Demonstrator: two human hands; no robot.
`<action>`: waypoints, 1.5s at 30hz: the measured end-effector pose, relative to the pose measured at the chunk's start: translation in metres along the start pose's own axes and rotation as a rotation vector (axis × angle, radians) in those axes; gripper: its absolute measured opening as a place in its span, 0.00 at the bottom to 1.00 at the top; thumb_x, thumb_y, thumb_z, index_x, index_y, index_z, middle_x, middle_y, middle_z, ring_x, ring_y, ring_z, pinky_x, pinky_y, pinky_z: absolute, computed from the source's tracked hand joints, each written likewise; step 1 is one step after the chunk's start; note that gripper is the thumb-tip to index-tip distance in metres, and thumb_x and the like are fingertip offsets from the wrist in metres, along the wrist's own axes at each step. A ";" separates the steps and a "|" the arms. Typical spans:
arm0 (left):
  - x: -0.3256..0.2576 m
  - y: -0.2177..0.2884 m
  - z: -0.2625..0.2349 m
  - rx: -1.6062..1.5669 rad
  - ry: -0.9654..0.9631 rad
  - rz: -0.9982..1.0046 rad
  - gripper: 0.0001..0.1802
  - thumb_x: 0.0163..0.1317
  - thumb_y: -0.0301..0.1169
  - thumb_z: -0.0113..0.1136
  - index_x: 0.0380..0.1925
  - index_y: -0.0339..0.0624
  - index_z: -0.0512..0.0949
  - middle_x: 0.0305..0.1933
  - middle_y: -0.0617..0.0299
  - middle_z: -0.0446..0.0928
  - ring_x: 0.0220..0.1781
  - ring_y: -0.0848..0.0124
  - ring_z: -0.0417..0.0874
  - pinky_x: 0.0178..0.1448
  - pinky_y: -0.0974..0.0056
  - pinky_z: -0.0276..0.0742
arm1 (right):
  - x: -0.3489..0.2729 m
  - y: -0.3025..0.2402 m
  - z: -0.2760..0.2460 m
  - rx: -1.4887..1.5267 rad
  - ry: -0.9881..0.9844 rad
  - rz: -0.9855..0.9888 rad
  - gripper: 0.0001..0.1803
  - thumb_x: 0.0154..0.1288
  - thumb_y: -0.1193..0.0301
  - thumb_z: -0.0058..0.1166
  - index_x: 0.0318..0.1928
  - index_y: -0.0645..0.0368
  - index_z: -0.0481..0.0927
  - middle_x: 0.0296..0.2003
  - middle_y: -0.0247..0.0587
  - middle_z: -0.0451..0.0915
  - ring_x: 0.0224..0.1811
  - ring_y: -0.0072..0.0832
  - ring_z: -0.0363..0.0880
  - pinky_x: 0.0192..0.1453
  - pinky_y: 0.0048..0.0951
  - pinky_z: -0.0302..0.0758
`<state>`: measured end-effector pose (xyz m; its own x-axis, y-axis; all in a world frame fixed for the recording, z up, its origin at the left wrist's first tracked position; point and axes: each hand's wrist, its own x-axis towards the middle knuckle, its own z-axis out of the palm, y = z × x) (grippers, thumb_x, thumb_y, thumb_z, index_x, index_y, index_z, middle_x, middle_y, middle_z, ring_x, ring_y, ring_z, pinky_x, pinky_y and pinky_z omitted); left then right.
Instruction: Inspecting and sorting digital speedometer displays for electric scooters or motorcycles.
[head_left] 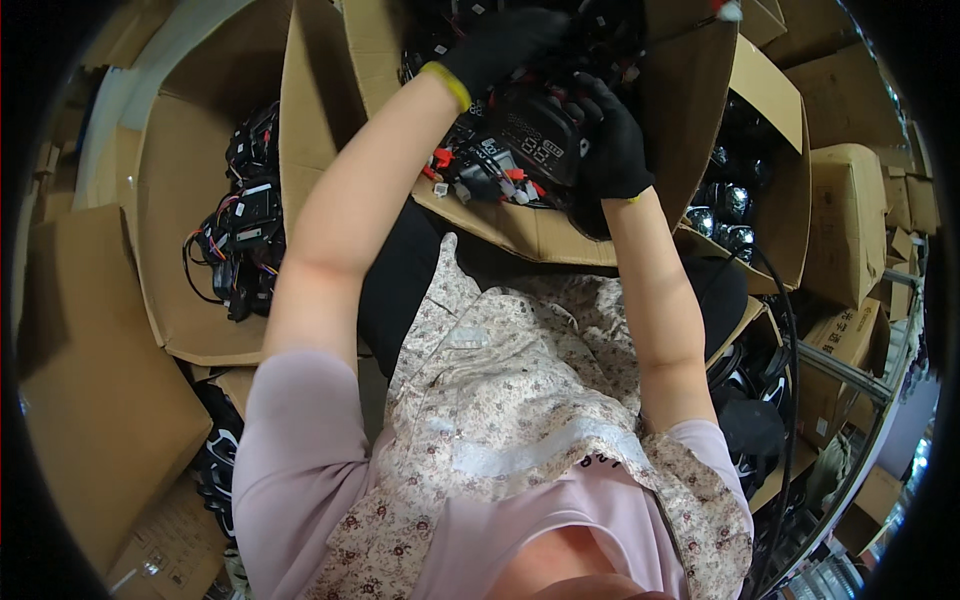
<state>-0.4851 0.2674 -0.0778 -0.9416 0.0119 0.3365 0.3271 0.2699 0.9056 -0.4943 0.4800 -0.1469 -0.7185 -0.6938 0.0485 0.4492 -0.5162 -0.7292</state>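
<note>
Both of my hands wear black gloves with yellow cuffs and are inside an open cardboard box [560,235] of wired electronic parts. My right hand [612,145] is closed on the right edge of a black instrument display [530,130], with pale digit segments on its face. Farther back, my left hand [505,48] reaches over the parts; its fingers are dark and blurred, so their grip cannot be made out. Below the display lie wire leads with red and white connectors [515,178]. Other dark parts fill the back of the box.
On the left, another cardboard box [215,340] holds black wired units [250,215]. To the right stands a box with shiny black rounded parts [730,205]. A black cable [793,400] hangs beside my right arm, near a metal rail [845,370] and stacked cartons [845,220].
</note>
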 end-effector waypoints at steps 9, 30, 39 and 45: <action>-0.104 0.025 0.025 -1.626 -0.018 -0.467 0.27 0.74 0.47 0.53 0.67 0.45 0.70 0.67 0.59 0.73 0.67 0.66 0.74 0.73 0.55 0.67 | 0.038 -0.022 0.036 0.574 0.047 -0.047 0.23 0.78 0.63 0.40 0.63 0.64 0.74 0.61 0.48 0.78 0.65 0.40 0.75 0.71 0.41 0.71; -0.091 0.026 0.001 -0.498 0.415 -0.250 0.21 0.71 0.36 0.60 0.57 0.31 0.79 0.50 0.60 0.84 0.48 0.75 0.82 0.56 0.68 0.78 | -0.115 -0.033 -0.042 -2.207 -0.725 0.001 0.14 0.71 0.69 0.50 0.54 0.53 0.82 0.39 0.43 0.85 0.43 0.38 0.84 0.46 0.38 0.81; -0.108 0.014 0.039 -0.458 0.393 -0.159 0.18 0.75 0.35 0.49 0.57 0.36 0.78 0.52 0.59 0.83 0.54 0.73 0.81 0.59 0.67 0.76 | -0.075 -0.063 0.041 -0.216 0.155 -0.156 0.19 0.77 0.72 0.47 0.64 0.65 0.71 0.58 0.41 0.78 0.57 0.26 0.77 0.62 0.29 0.76; -0.106 0.041 0.052 -0.682 0.330 -0.093 0.16 0.76 0.30 0.51 0.59 0.37 0.76 0.56 0.60 0.80 0.57 0.71 0.80 0.64 0.65 0.77 | -0.066 -0.043 0.071 -0.202 0.094 -0.180 0.22 0.76 0.74 0.48 0.67 0.63 0.69 0.62 0.39 0.76 0.62 0.27 0.74 0.65 0.30 0.73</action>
<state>-0.3763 0.3271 -0.0896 -0.9302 -0.2987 0.2133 0.3250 -0.4002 0.8569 -0.4283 0.5123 -0.0706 -0.8275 -0.5456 0.1326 0.2020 -0.5096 -0.8364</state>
